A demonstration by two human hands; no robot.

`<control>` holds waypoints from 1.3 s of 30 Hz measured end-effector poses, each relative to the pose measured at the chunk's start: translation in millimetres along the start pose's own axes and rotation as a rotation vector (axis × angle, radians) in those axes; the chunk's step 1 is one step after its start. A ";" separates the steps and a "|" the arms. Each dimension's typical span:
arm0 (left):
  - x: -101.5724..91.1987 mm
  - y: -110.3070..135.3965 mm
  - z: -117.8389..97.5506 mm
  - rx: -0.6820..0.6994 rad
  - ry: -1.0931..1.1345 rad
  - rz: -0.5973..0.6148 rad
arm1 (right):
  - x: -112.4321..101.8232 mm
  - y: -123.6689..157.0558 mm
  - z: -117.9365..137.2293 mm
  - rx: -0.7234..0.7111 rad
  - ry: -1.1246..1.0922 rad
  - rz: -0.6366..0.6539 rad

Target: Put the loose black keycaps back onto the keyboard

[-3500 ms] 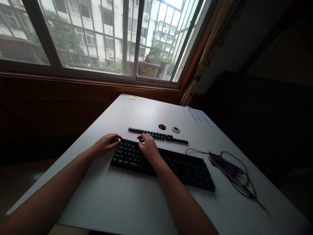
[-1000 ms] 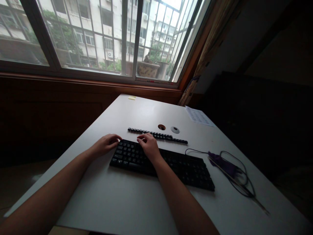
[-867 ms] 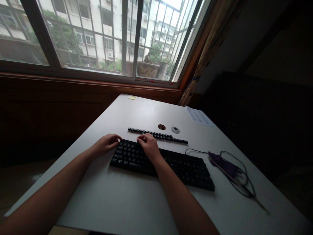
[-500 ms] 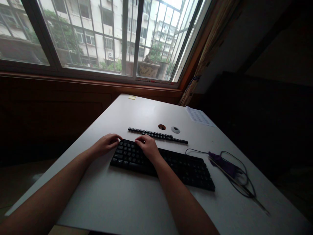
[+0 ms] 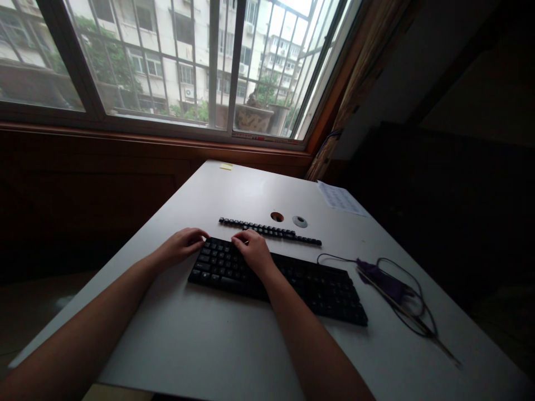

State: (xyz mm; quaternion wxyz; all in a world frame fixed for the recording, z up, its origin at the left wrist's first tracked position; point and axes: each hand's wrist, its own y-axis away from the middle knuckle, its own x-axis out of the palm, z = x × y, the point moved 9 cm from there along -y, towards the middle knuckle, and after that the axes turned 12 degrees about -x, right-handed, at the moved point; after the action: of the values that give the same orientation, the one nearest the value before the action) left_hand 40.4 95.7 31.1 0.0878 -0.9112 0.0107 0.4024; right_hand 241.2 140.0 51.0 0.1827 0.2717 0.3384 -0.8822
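Observation:
A black keyboard (image 5: 317,287) lies slightly slanted on the white table. My left hand (image 5: 183,243) is at its far left corner, with thumb and index finger closed on the edge. Over the keyboard's far rows, my right hand (image 5: 251,248) has thumb and fingertips pinched together. Whatever is between those fingertips is too small and hidden to name. Behind the keyboard, loose black keycaps (image 5: 309,240) stand in rows on the table, partly beyond my right hand. My right forearm covers the keyboard's middle.
Right of the keyboard lie a looped black cable (image 5: 426,309), a purple cloth (image 5: 382,280) and a thin stick-like tool (image 5: 443,350). A round hole (image 5: 277,217) and its grey cover (image 5: 300,221) are behind the keycaps. Paper sheets (image 5: 340,199) lie at the far right edge.
My right hand has shifted very slightly to the right, still pinched above the far rows. The left hand and keyboard look unmoved.

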 end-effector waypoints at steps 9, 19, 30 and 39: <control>-0.1 -0.5 -0.6 -0.009 0.005 -0.002 | 1.0 -0.6 -0.3 -0.009 -0.023 -0.005; -0.9 0.3 -3.7 0.015 0.034 0.003 | 1.9 -0.3 3.9 -0.028 -0.004 0.004; -2.6 1.1 -9.9 0.038 0.062 0.000 | 1.6 0.7 11.0 -0.081 0.021 -0.003; -6.2 0.1 -1.6 0.014 0.020 -0.042 | 0.1 1.5 18.6 -0.117 0.030 -0.017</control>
State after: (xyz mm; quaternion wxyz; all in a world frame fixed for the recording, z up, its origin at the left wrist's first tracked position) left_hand 37.4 95.0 36.7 0.1026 -0.9146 -0.0050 0.3912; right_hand 235.3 126.0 61.7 0.1857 0.2711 0.3944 -0.8582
